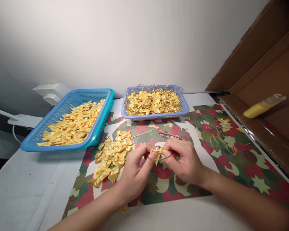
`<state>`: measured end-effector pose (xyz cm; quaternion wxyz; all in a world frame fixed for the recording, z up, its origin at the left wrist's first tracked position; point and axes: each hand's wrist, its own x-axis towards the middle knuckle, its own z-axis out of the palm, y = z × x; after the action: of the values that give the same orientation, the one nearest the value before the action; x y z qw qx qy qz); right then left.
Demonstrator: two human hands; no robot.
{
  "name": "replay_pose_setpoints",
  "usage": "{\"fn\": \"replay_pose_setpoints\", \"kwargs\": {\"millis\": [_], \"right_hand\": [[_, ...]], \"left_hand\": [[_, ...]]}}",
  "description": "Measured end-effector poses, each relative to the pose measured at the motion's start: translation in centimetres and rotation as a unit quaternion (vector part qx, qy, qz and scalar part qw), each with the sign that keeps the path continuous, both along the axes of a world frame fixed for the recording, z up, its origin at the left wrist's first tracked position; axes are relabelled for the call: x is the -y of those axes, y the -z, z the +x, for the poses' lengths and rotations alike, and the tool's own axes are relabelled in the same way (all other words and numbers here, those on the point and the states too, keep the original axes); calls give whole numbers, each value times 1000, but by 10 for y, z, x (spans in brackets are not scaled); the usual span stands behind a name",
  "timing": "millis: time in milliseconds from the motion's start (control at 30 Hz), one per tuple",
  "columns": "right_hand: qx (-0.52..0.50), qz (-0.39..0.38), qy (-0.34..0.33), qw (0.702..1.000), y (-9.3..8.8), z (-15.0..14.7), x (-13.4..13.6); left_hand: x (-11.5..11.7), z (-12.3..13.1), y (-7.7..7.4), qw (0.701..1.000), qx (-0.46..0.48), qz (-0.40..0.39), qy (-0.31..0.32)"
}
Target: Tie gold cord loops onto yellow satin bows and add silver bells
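My left hand [136,171] and my right hand [183,162] meet over a patterned mat [231,160], both pinching one small yellow ribbon bow with a thin gold loop [157,154]. The fingers of each hand are closed on it. Just left of my left hand lies a loose pile of yellow bows [112,158] on the mat. A gold cord [139,134] lies beyond the pile.
A teal basket [103,122] of plain yellow bows sits at the left; a smaller blue basket [185,107] of bows with gold loops stands behind the hands. Small scissors [170,135] lie near it. A cardboard box [267,64] with a yellow tube [262,107] stands at the right.
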<state>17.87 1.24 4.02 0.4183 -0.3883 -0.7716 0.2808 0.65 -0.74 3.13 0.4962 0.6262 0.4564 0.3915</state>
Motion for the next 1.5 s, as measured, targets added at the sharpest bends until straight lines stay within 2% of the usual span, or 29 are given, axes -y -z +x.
{"fn": "replay_pose_setpoints", "kwargs": {"millis": [133, 233, 300, 400, 533, 700, 833, 933, 1033, 1133, 1300, 1433, 1500], "right_hand": [[18, -9, -27, 999, 0, 3, -1], [9, -30, 8, 999, -2, 6, -3], [9, -75, 14, 997, -3, 7, -4], [18, -150, -23, 988, -3, 7, -6], [-9, -206, -24, 978, -3, 4, -5], [-21, -231, -25, 972, -3, 4, -4], [14, -181, -23, 983, -2, 4, -4], [75, -96, -29, 992, -1, 5, -5], [140, -12, -49, 989, -5, 9, -9], [194, 37, -90, 976, -10, 13, -13], [241, 26, -130, 961, -14, 14, -15], [234, -1, -134, 963, -14, 14, -16], [213, -30, -110, 970, -13, 18, -21]], "left_hand": [[-1, -3, -2, 999, 8, -35, -3], [-1, -2, -4, 997, 11, -73, -16], [-1, 0, -6, 994, 23, -107, -26], [-2, 2, -7, 988, 49, -145, -31], [-4, 0, -5, 988, 44, -144, -30], [-4, -2, 1, 995, 2, -91, -46], [-5, -4, 1, 997, -11, -59, -42], [-10, -9, -4, 997, 45, -45, -40], [-18, -15, -12, 992, 98, -75, -8], [-23, -17, -18, 987, 75, -138, 41], [-21, -12, -20, 967, 54, -233, 90], [-19, -10, -19, 961, 70, -247, 101], [-19, -10, -19, 962, 80, -245, 95]]}}
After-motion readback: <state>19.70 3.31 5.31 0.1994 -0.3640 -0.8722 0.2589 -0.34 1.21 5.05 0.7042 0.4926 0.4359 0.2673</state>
